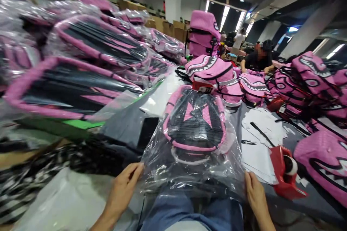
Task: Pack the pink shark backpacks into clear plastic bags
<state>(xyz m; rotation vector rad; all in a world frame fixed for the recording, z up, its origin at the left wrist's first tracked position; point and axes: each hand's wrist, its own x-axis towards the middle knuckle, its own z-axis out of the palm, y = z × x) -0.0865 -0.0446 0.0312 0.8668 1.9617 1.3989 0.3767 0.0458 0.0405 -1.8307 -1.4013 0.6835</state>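
In front of me a pink and black backpack [197,126] lies inside a clear plastic bag [159,168], its dark back panel and pink straps facing up. A red tag [202,86] sits at the backpack's far end. My left hand [126,184] pinches the bag's near left corner between thumb and fingers. At the near right corner, my right hand [255,191] grips the bag's edge. The bag's near end is stretched between both hands, over my lap.
Bagged backpacks [100,39] are piled at left. Pink shark-mouth backpacks [211,68] stand beyond and at right. A red tape dispenser [287,173], white papers [257,144] and a black phone-like slab [148,131] lie on the table. A co-worker [258,57] leans over farther back.
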